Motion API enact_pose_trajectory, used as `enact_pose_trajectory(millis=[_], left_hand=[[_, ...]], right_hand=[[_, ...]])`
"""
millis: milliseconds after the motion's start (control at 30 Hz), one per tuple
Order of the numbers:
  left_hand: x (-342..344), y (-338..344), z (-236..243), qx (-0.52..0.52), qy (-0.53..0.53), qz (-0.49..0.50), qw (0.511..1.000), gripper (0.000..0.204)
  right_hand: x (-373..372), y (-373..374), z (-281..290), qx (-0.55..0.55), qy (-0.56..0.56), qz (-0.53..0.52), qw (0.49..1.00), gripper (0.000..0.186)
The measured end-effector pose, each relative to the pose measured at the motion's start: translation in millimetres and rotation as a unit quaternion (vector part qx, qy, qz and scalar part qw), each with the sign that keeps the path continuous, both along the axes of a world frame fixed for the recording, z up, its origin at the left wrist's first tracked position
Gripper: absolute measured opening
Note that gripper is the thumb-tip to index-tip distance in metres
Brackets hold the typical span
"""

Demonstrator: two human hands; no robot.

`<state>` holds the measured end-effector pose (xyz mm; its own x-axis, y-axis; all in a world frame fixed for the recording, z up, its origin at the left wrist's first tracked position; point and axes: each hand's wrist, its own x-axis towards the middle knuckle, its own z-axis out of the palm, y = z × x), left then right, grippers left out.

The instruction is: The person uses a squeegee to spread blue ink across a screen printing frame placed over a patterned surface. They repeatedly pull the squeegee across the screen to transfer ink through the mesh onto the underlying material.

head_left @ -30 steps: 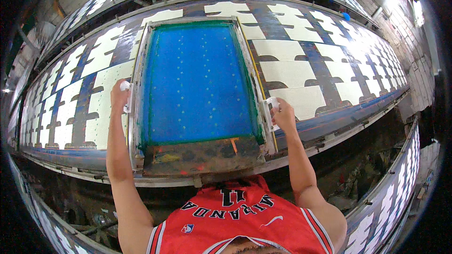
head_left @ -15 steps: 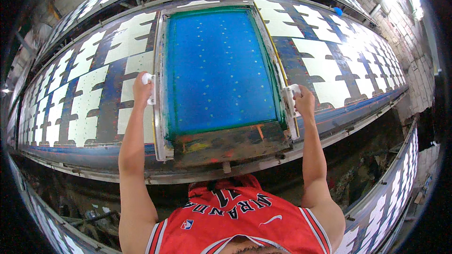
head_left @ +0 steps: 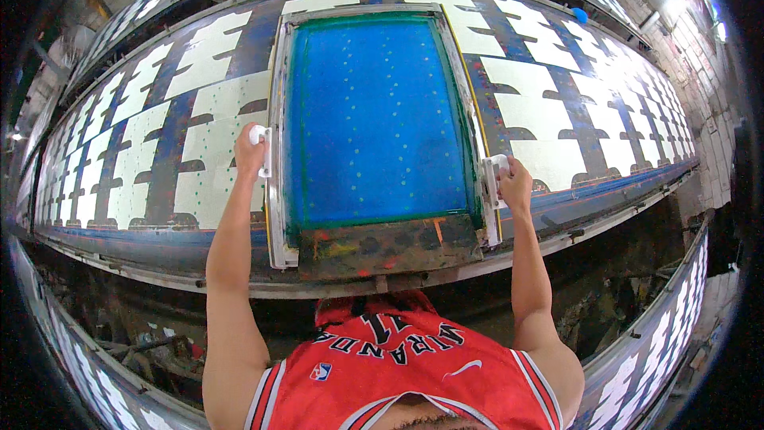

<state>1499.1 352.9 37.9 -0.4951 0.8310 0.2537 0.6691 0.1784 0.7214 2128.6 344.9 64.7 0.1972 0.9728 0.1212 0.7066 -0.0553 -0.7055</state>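
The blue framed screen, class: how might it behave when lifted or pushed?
Probably stiff: a rigid-looking frame borders the blue screen. Likely unwieldy to lift, being broad, with the left hand and right hand each gripping a white handle. Pushed, it should hardly tip, as it appears to lie flat.

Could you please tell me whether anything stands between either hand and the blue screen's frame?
Nothing visible does: the left hand grips a white handle at the left side of the blue screen, and the right hand grips another white handle at its right side.
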Motion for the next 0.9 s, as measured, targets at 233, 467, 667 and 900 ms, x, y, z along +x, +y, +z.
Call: enact_pose_trajectory(millis=[233,467,667,900], left_hand=[[6,-1,-7,-0.043,-0.053,0.021,0.997,0.05],[13,-5,1,-0.044,-0.022,0.023,0.999,0.049],[9,-10,-6,-0.033,-0.042,0.017,0.998,0.05],[3,-13,-20,-0.026,-0.093,0.02,0.995,0.05]], right_hand=[[12,-2,-7,-0.02,0.008,-0.017,1.0,0.038],[3,-8,12,-0.065,0.063,-0.021,0.996,0.039],[-2,-5,22,-0.064,0.032,-0.02,0.997,0.039],[2,-4,20,-0.069,0.026,-0.032,0.997,0.038]])
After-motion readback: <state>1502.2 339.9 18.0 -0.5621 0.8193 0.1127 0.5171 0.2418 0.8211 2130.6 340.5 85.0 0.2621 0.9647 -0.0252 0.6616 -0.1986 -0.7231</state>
